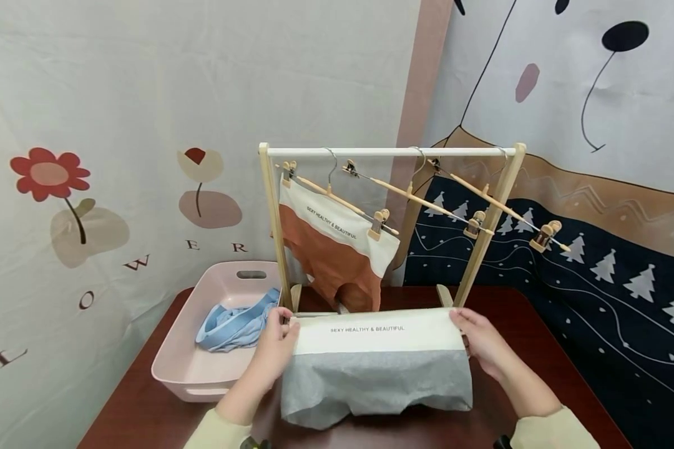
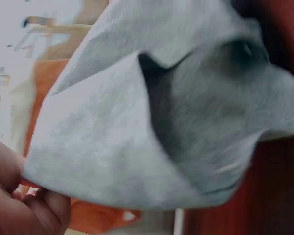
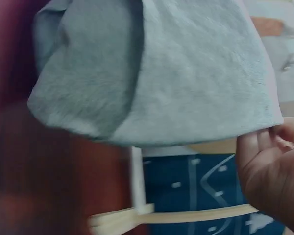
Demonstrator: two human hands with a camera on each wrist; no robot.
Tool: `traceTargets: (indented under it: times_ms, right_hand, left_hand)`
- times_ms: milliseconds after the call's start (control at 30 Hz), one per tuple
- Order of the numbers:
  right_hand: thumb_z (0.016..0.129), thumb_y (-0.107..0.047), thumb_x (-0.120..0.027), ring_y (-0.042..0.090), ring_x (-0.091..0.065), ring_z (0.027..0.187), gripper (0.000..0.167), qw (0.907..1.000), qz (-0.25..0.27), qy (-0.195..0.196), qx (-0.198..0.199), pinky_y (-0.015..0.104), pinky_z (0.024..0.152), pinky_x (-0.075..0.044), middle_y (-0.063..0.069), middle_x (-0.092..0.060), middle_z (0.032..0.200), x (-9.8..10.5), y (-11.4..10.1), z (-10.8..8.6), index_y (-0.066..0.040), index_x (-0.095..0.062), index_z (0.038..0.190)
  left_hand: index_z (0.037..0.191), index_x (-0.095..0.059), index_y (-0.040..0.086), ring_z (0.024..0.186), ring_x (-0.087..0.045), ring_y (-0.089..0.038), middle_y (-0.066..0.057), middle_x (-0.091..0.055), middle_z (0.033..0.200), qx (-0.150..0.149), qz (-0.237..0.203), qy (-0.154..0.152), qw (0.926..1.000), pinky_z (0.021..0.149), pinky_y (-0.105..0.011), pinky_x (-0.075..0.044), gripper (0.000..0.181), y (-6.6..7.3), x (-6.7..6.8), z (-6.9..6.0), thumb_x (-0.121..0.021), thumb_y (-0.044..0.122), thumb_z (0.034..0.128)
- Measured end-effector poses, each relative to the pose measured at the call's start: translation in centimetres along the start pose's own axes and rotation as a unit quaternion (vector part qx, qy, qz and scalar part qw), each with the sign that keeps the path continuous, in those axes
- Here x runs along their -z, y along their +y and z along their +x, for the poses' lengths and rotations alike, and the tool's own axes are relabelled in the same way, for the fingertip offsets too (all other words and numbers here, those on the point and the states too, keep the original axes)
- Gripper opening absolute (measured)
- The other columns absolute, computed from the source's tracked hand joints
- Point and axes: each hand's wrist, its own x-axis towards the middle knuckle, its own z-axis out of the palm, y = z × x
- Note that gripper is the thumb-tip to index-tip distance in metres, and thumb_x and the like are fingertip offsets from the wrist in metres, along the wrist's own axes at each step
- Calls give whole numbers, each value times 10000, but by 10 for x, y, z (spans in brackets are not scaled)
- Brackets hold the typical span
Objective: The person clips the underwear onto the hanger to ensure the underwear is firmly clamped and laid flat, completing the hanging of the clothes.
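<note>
Underpants (image 1: 376,380), grey with a white printed waistband (image 1: 373,340), hang over the near side of the bench (image 1: 517,324), in front of the rack (image 1: 393,151) and right of the pink basket (image 1: 174,362). The left grip (image 1: 276,343) pinches the waistband's left end; the right grip (image 1: 481,337) pinches its right end. Below, the grey part falls in loose folds. Assessed as light, soft, limp, not fragile and unlikely to slip. Recommended hold: both waistband corners, evenly tensioned; lower down, it would probably sag.
</note>
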Motion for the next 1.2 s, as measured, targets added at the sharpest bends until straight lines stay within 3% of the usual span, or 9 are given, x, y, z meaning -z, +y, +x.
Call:
traceTargets:
  times_ms: [67, 167, 300, 533, 667, 833, 967, 1067, 1200]
  right_hand:
    - [1000, -384, -432, 181, -647, 756, 511, 9995, -180, 44, -266, 361, 648, -542, 55, -647, 926, -3, 14, 7, 11, -448, 1323]
    - [994, -294, -475, 185, -654, 712, 442, 9974, -577, 137, -402, 382, 613, -551, 78, -658, 888, -10, 36, 17, 51, -490, 1271]
    - [968, -198, -521, 176, -613, 634, 305, 9920, -1091, 396, -500, 379, 563, -536, 104, -626, 846, -18, 59, 28, 55, -569, 1131]
    - [935, -133, -541, 185, -594, 657, 220, 9762, -2061, 519, -431, 375, 522, -528, 142, -609, 895, -27, 78, 47, 42, -602, 1055]
    - [943, -144, -526, 176, -616, 596, 215, 9656, -2515, 575, -334, 340, 495, -510, 132, -627, 889, -28, 81, 55, 32, -610, 1034]
    - [955, -160, -502, 165, -567, 524, 212, 9517, -2990, 634, -298, 316, 463, -477, 89, -607, 748, -31, 78, 64, 1, -639, 969]
    - [962, -173, -502, 179, -523, 507, 233, 9392, -3359, 679, -228, 317, 454, -456, 70, -552, 665, -34, 76, 68, -1, -650, 1014]
    - [959, -178, -513, 174, -518, 540, 257, 9261, -3708, 687, -127, 309, 483, -433, 78, -572, 706, -34, 75, 71, 12, -649, 1066]
    - [952, -175, -525, 163, -537, 608, 284, 9116, -4044, 733, -34, 305, 545, -425, 150, -657, 903, -33, 73, 72, 33, -646, 1101]
  left_hand:
    - [1043, -368, 52, 553, -388, -109, -9, -423, 648, -282, 670, 136, 9973, 514, -241, -332, 181, -12, -8, 1, -500, 15, 925]
    - [938, -401, 64, 551, -392, -132, -19, -401, 620, -802, 1608, 255, 9834, 491, -249, -331, 189, -30, -22, 1, -512, -69, 862]
    - [805, -520, 90, 562, -454, -158, -50, -493, 607, -1003, 2321, 175, 9674, 490, -264, -366, 211, -51, -40, 3, -492, -118, 785]
    - [835, -655, 39, 786, -609, -266, -107, -626, 794, -641, 2580, 112, 9640, 673, -366, -479, 193, -71, -56, 14, -547, -103, 760]
    - [933, -645, 21, 785, -616, -297, -134, -626, 814, -580, 2667, 170, 9619, 669, -395, -491, 225, -74, -60, 19, -557, -102, 766]
    - [1023, -621, 12, 775, -633, -333, -164, -638, 817, -500, 2805, 277, 9582, 655, -420, -506, 271, -78, -64, 23, -569, -95, 779]
    - [1049, -591, 15, 762, -633, -337, -175, -638, 812, -423, 2861, 441, 9563, 649, -429, -502, 294, -84, -67, 26, -565, -90, 776]
    - [1068, -572, 10, 740, -629, -338, -181, -636, 803, -445, 2818, 561, 9568, 631, -431, -494, 312, -86, -67, 29, -565, -96, 775]
    - [1089, -561, 0, 750, -632, -339, -185, -640, 813, -512, 2758, 679, 9574, 631, -430, -494, 314, -86, -67, 32, -565, -97, 791]
